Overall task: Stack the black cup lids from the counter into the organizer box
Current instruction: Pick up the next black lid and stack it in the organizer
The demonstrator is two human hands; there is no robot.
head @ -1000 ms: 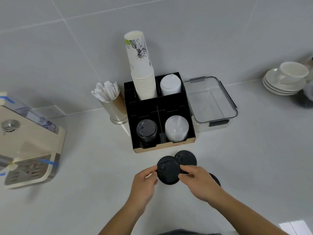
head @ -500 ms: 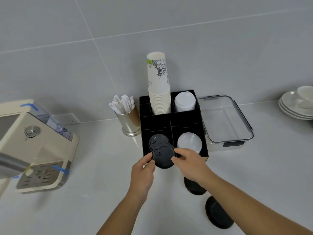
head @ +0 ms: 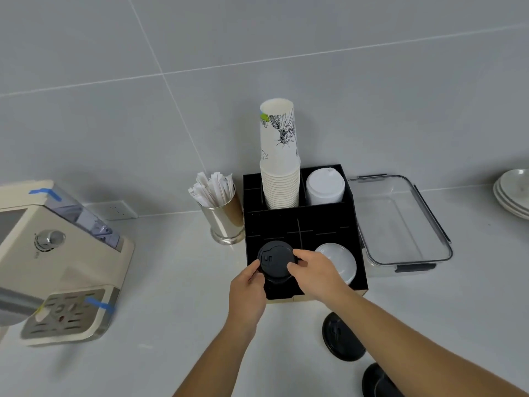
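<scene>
A black cup lid (head: 274, 260) sits over the front-left compartment of the black organizer box (head: 297, 224), on top of the black lid stack there. My left hand (head: 248, 285) grips its left edge and my right hand (head: 315, 272) pinches its right edge. Two more black lids lie on the counter: one (head: 342, 338) just in front of the box, another (head: 378, 381) near the bottom edge, partly hidden by my right forearm.
The box also holds a tall stack of paper cups (head: 280, 164), white lids (head: 325, 186) and clear lids (head: 339, 260). A metal cup of stirrers (head: 221, 216) stands left of it, a clear container (head: 400, 222) right, a coffee machine (head: 54, 262) far left, saucers (head: 513, 196) far right.
Both hands carried the black lid from above the counter forward to the box's front-left compartment. The view tilted, so the two lids on the counter now show lower in frame.
</scene>
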